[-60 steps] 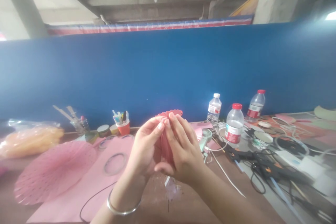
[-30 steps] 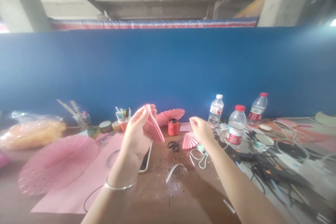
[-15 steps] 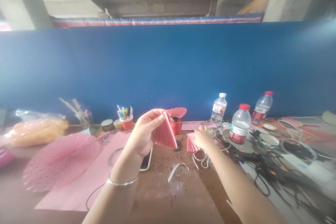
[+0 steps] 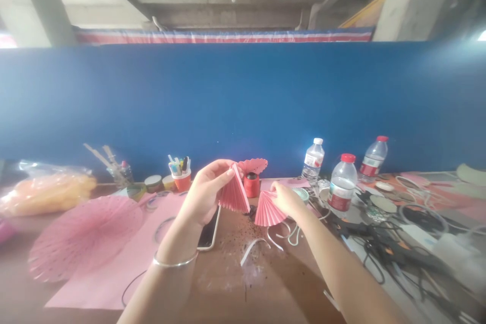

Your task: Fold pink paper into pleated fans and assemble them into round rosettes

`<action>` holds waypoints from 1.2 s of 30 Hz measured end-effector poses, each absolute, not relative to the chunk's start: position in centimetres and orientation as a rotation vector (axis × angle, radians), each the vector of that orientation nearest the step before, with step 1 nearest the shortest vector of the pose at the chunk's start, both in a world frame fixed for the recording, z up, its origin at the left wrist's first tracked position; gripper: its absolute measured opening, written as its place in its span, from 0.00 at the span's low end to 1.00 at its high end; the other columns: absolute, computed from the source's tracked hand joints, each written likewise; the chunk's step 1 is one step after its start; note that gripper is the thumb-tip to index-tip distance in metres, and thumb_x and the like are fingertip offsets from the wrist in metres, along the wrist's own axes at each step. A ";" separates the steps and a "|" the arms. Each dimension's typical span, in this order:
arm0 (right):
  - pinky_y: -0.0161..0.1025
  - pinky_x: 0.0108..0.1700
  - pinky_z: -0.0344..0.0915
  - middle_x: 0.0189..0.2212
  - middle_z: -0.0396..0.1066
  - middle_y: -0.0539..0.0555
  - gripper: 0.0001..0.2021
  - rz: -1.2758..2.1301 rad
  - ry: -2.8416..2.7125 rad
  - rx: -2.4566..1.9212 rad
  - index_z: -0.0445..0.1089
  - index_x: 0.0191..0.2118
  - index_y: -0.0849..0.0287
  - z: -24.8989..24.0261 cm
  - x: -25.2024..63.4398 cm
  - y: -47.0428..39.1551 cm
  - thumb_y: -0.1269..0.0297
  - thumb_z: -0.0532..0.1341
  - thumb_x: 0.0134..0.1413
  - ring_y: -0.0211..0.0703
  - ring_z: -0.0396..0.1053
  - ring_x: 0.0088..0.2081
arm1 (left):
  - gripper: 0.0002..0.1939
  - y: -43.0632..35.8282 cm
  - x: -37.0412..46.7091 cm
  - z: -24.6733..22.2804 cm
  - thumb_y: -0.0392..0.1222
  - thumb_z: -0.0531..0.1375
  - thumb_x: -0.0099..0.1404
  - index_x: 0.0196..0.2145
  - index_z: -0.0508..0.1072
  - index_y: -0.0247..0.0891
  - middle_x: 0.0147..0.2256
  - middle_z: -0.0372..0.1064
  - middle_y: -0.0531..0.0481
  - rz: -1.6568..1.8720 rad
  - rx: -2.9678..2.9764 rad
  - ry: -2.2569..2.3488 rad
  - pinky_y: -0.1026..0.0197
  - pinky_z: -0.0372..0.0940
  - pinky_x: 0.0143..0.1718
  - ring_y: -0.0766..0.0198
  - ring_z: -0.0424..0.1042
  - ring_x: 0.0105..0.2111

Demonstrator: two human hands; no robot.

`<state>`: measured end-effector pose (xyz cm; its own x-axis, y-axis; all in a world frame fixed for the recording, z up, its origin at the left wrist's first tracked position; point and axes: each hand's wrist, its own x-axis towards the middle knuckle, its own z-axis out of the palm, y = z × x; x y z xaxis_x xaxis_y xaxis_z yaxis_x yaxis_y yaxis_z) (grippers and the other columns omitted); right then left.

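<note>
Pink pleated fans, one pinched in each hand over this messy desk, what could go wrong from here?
1. The left hand pinches its pleated fan only at the tip, so the folds may splay or slip loose.
2. The right hand holds its fan low over dark specks on the wooden table; these might mark the paper.
3. The right forearm hangs above a white cord and could snag it.

Two bare forearms in view, no sleeves on either. Left hand [image 4: 203,197]: a thin, plain silver bangle [image 4: 174,263] sits loose round the wrist. Right hand [image 4: 286,198]: no ring, watch or band visible. No gloves. Fingernails too blurred to make out.
</note>
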<state>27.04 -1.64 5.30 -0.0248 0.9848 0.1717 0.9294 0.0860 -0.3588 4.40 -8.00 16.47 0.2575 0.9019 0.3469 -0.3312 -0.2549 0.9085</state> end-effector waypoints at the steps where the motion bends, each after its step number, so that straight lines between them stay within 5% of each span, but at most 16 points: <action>1: 0.34 0.28 0.56 0.34 0.72 0.54 0.17 0.219 -1.986 -1.856 0.59 0.49 0.56 5.7 26.9 -1.9 0.67 0.54 0.52 0.42 0.68 0.30 | 0.08 -8.0 4.4 16.5 0.40 0.61 0.56 0.35 0.71 0.37 0.30 0.71 0.51 1.317 1.333 0.597 0.67 0.62 0.30 0.69 0.69 0.28; 4: 0.34 0.34 0.60 0.40 0.70 0.54 0.24 0.379 -1.888 -1.662 0.52 0.56 0.56 7.4 26.4 -2.8 0.66 0.55 0.51 0.40 0.68 0.36 | 0.09 -8.0 4.2 16.5 0.41 0.62 0.55 0.35 0.71 0.38 0.29 0.71 0.52 1.324 1.333 0.621 0.67 0.62 0.29 0.68 0.69 0.27; 11: 0.41 0.46 0.61 0.49 0.65 0.58 0.22 0.918 -1.719 -1.157 0.62 0.51 0.59 12.1 26.1 -6.3 0.71 0.55 0.48 0.45 0.64 0.48 | 0.11 -8.7 3.8 17.4 0.43 0.63 0.53 0.34 0.73 0.38 0.29 0.71 0.51 1.336 1.393 0.794 0.67 0.62 0.27 0.67 0.69 0.27; 17: 0.39 0.34 0.63 0.37 0.71 0.54 0.14 0.955 -1.702 -1.112 0.69 0.41 0.58 14.5 26.1 -8.7 0.72 0.57 0.45 0.43 0.68 0.36 | 0.12 -9.1 3.0 18.0 0.44 0.63 0.52 0.34 0.74 0.38 0.30 0.72 0.50 1.379 1.440 0.903 0.69 0.61 0.24 0.69 0.68 0.25; 23: 0.34 0.27 0.58 0.23 0.66 0.47 0.07 1.085 -1.510 -0.863 0.67 0.30 0.57 15.0 25.5 -9.2 0.73 0.54 0.43 0.36 0.62 0.25 | 0.13 -9.2 2.5 18.0 0.45 0.63 0.52 0.36 0.73 0.39 0.29 0.72 0.51 1.410 1.400 0.889 0.69 0.61 0.22 0.69 0.68 0.23; 36: 0.35 0.33 0.56 0.27 0.67 0.47 0.09 0.914 -1.307 -0.801 0.65 0.31 0.57 14.6 26.7 -8.8 0.71 0.51 0.43 0.40 0.62 0.31 | 0.13 -9.6 2.7 18.3 0.45 0.63 0.52 0.35 0.73 0.38 0.28 0.71 0.50 1.422 1.340 0.839 0.67 0.64 0.22 0.68 0.68 0.23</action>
<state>26.66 -8.84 14.64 0.0322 0.8989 0.4370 -0.1019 0.4379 -0.8932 2.66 -9.56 18.25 0.0792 0.9478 0.3087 -0.1887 -0.2899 0.9383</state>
